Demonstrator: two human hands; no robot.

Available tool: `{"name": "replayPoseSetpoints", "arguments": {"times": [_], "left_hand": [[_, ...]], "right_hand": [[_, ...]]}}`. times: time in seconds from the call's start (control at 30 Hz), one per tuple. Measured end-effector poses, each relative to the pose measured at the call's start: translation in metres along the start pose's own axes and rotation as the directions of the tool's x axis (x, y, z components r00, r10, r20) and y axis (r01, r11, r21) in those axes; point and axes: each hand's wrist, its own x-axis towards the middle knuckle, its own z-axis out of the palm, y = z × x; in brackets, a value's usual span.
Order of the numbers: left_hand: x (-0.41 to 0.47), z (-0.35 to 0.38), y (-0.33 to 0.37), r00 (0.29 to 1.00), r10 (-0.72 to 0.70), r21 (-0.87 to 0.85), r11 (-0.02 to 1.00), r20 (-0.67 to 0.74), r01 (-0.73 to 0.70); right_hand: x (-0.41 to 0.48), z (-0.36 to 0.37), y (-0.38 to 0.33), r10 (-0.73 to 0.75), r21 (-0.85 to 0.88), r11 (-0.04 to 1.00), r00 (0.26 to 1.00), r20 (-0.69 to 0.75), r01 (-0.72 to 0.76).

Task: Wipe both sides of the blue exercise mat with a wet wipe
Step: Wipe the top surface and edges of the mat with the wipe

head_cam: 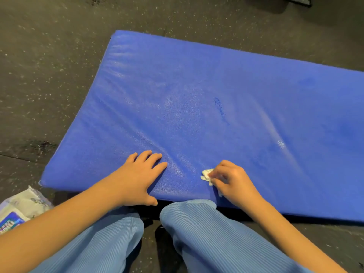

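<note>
At the far left, a crinkled plastic pack of wipes (18, 208) with a blue label lies on the dark speckled rubber floor (49, 79), just beside the near corner of the blue exercise mat (206, 95). The mat is a thick padded rectangle with a pebbled, slightly glossy skin, lying flat on the floor. The left hand (137, 178) rests flat on its near edge, fingers straight and spread. To the right, the right hand (230, 180) has its fingers curled round a crumpled white wet wipe (206, 175) pressed on the mat. Knees in ribbed light-blue trousers (206, 239) sit below.
</note>
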Motion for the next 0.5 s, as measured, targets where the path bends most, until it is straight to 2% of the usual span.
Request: {"name": "replayPoseSetpoints", "arguments": {"times": [0.13, 0.27, 0.33, 0.4, 0.5], "left_hand": [[0.003, 0.001, 0.007, 0.999, 0.015, 0.122, 0.992, 0.037, -0.019], [0.001, -0.005, 0.003, 0.997, 0.045, 0.153, 0.987, 0.058, -0.053], [0.001, -0.008, 0.000, 0.997, 0.057, 0.176, 0.982, 0.044, -0.064], [0.001, -0.011, -0.004, 0.991, 0.118, 0.197, 0.975, -0.061, -0.104], [0.001, -0.003, -0.012, 0.951, 0.212, 0.241, 0.958, -0.227, -0.156]], "right_hand": [[-0.017, 0.007, 0.003, -0.095, 0.064, 0.994, 0.993, 0.069, 0.091], [-0.035, -0.003, 0.025, -0.038, -0.080, 0.996, 0.988, -0.149, 0.026], [-0.045, -0.006, 0.026, -0.063, -0.104, 0.993, 0.987, -0.146, 0.048], [-0.058, -0.008, 0.028, -0.139, -0.127, 0.983, 0.988, -0.062, 0.130], [-0.064, -0.011, 0.035, -0.249, -0.280, 0.931, 0.968, -0.015, 0.235]]}}
